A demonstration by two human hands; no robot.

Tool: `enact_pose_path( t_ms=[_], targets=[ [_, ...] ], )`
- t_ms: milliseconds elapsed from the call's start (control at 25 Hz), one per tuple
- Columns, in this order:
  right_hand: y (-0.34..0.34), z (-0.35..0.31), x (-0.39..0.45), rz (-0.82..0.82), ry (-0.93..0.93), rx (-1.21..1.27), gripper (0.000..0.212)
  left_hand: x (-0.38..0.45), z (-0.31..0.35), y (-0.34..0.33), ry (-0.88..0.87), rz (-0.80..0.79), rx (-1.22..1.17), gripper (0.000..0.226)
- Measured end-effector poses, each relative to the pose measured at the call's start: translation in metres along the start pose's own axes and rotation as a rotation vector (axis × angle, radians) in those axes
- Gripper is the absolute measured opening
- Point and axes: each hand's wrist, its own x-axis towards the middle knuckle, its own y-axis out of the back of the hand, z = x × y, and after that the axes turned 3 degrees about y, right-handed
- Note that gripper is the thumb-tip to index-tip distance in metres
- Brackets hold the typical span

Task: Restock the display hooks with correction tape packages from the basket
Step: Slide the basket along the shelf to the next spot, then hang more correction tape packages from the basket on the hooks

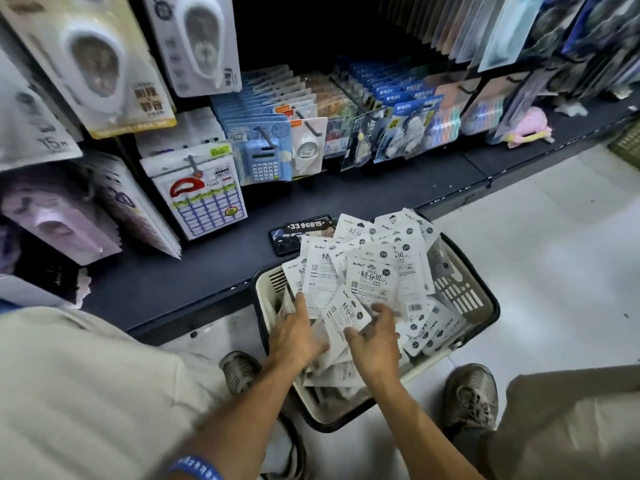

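Where pale floor meets dark shelf, both hands' fingers gripping fanned packages over basket.

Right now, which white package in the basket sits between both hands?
The small tilted white package, lying diagonally atop the pile. The left hand and right hand flank it; the other packages fan out farther back toward the shelf or lie buried in the basket.

The packages are white with black writing (and little dark round badges). The basket is cream with a black rim. The shelf is dark blue-grey.
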Motion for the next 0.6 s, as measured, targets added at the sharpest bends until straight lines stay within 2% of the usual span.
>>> enact_pose_path(
  t_ms=[40, 80, 120, 200, 320, 360, 480, 560, 600],
  targets=[
    [0.0, 0.001, 0.002, -0.145, -0.114, 0.069, 0.043, 0.001, 0.002, -0.004, 0.023, 0.029, 0.056, 0.094],
    [0.0, 0.002, 0.004, -0.261, -0.15, 0.08, 0.036, 0.003, 0.003, -0.005, 0.051, 0.075, 0.09, 0.084],
    [0.001, 0.003, 0.006, -0.307, -0.106, 0.051, 0.031, 0.006, 0.004, -0.005, 0.071, 0.113, 0.081, 0.074],
    [0.004, -0.006, 0.007, -0.246, 0.021, 0.077, 0.026, 0.008, 0.005, 0.006, 0.105, 0.168, 0.022, 0.055],
    [0.024, -0.041, 0.009, -0.097, 0.145, 0.321, 0.014, -0.003, 0.009, 0.046, 0.085, 0.237, -0.067, 0.016],
    [0.032, -0.054, 0.011, -0.094, 0.192, 0.379, 0.02, -0.009, 0.012, 0.065, 0.069, 0.248, -0.076, 0.01],
    [0.049, -0.091, 0.01, -0.212, 0.3, 0.553, 0.017, -0.023, 0.021, 0.118, -0.01, 0.324, -0.05, 0.024],
    [0.053, -0.111, 0.005, -0.288, 0.373, 0.596, 0.011, -0.033, 0.025, 0.153, -0.098, 0.384, -0.121, 0.013],
    [0.053, -0.121, 0.002, -0.323, 0.407, 0.601, 0.017, -0.038, 0.026, 0.171, -0.132, 0.39, -0.174, 0.01]
  ],
)
